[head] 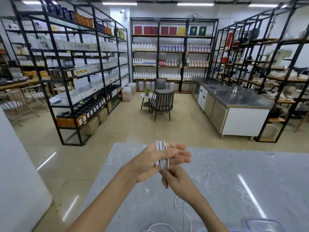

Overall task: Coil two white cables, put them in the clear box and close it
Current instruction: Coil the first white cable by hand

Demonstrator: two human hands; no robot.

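My left hand (150,160) is held flat above the grey marble table (234,181), fingers pointing right, with a white cable (161,154) wound in several loops around its palm and fingers. Just below it, my right hand (177,180) pinches the cable's strand under the coil. More white cable (184,213) trails loose down to the table's near edge, where it curls. A corner of the clear box (265,225) shows at the bottom right. Whether the loose cable is a second one, I cannot tell.
The table ends just beyond my hands, with tiled floor behind. Black metal shelving (80,72) full of bottles and jars lines the room. A steel counter (237,104) stands right, chairs (161,102) and a small round table in the middle.
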